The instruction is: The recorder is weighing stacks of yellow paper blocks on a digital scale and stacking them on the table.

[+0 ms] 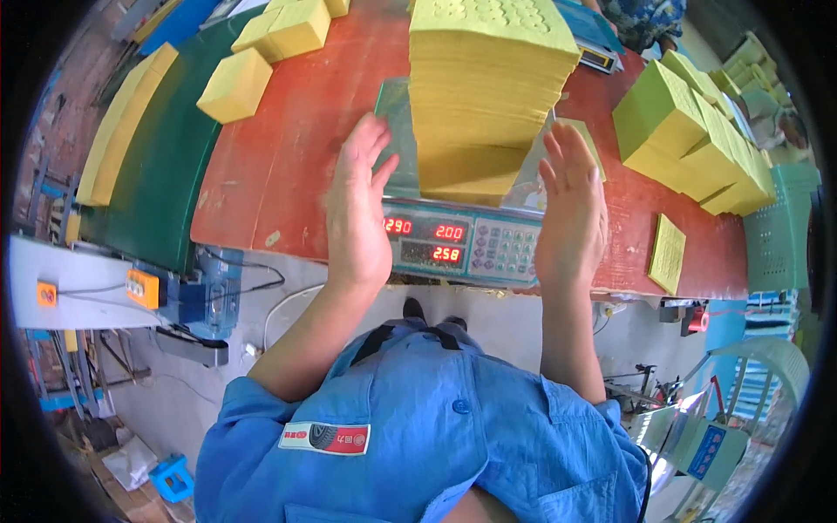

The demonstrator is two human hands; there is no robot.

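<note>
A tall stack of yellow paper sheets (488,96) stands upright on the plate of a digital scale (462,244), whose red display is lit. Embossed round marks show on the top sheet. To the left of the stack is my left hand (359,205), fingers stretched out and nothing in it. On the other side, my right hand (571,205) is raised with its fingers extended, also holding nothing. Both palms face the stack, and a gap shows between each hand and the paper. Part of a yellow piece (582,144) shows behind my right hand.
The red tabletop (288,166) carries yellow blocks (235,84) at the far left and more yellow stacks (689,131) at the right. A thin yellow pad (667,253) lies by the right front edge. Left of the table runs a green conveyor belt (166,166). Another person (645,22) is at the far side.
</note>
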